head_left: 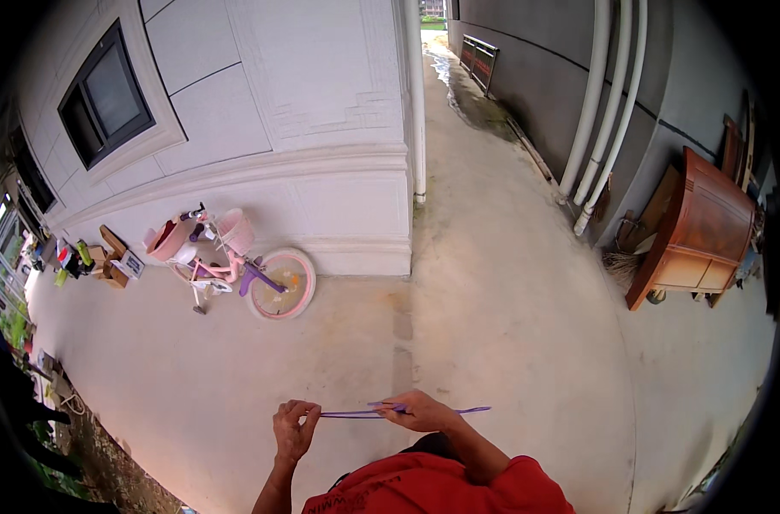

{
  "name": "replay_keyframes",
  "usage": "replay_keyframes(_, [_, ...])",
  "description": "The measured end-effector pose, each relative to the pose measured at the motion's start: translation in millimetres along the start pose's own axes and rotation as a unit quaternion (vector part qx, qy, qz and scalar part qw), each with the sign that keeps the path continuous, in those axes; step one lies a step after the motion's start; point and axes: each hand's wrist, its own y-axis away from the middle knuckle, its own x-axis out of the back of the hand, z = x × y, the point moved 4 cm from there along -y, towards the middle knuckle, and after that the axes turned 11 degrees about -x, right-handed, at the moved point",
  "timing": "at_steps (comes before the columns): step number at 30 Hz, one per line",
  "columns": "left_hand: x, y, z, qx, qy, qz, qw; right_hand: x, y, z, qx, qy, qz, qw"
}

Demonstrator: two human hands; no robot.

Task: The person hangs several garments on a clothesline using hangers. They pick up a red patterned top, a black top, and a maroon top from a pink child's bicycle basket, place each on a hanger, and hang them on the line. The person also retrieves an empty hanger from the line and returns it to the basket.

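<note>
My left hand (pixel 295 427) and my right hand (pixel 419 411) are raised in front of my body, a short way apart. A thin purple cord-like strip (pixel 349 415) runs between them, nearly level and in two strands. My left thumb and fingers are closed on its left end. My right hand is closed around it farther along, and a narrow purple end (pixel 476 410) sticks out to the right past that hand. The frame is too coarse to show exactly what kind of thing it is.
A pink child's bicycle (pixel 227 272) with a basket stands by the white wall (pixel 339 206). Cardboard boxes (pixel 109 265) lie to its left. At right are a brown wooden panel (pixel 707 231), a broom (pixel 621 265) and white pipes (pixel 609 111). A concrete passage (pixel 493 188) runs ahead.
</note>
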Motion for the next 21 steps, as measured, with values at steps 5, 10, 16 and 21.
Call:
replay_keyframes(5, [-58,-22,15,-0.001,0.195,-0.070,0.978,70,41,20,0.005,0.111,0.114,0.987])
replay_keyframes(10, [-113,-54,50,0.076,0.269,-0.108,0.954,122,78,48,-0.094,-0.085,0.115,0.985])
replay_keyframes(16, [-161,-95,95,0.148,0.366,-0.146,0.907,188,105,58,-0.133,-0.085,0.171,0.973])
replay_keyframes(21, [-142,-126,63,0.180,0.388,0.110,0.897,246,137,94,-0.130,-0.131,0.438,0.880])
